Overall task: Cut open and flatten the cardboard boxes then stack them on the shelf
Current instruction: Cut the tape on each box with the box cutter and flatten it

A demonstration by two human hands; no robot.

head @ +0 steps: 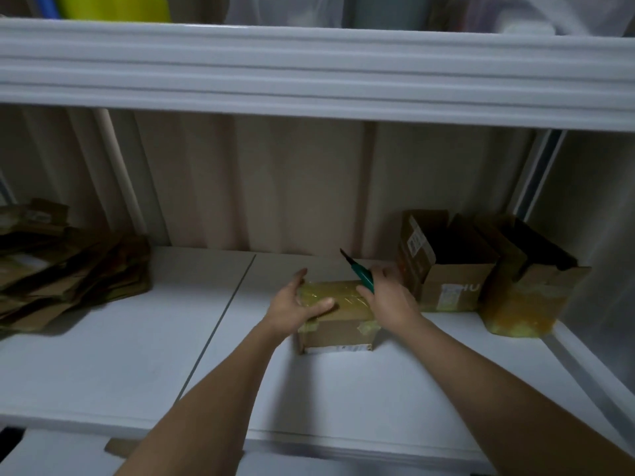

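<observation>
1. The left hand (pixel 298 302) is laid on the top of a small taped box (pixel 338 317), with the fingers spread loosely over its far left corner and the thumb stretched flat across the tape.
2. The right hand (pixel 386 297) is placed against the right side of the same box, and a green-handled knife (pixel 359 271) is gripped in its curled fingers, the dark blade pointing up and to the far left.
3. The taped box is seen closed, standing on the white shelf (pixel 137 355) near the middle, slightly right.
4. Just to the right, an open box (pixel 446 266) with a label is stood close to the right hand, its flaps raised.
5. Farther right, another open box (pixel 525 290) with yellowish tape on its front is set beside it, near the right wall.
6. At the far left of the shelf, a pile of flattened cardboard (pixel 65 266) is stacked, well apart from the hands.
7. Above, a white shelf edge (pixel 309 70) is stretched across the view.
</observation>
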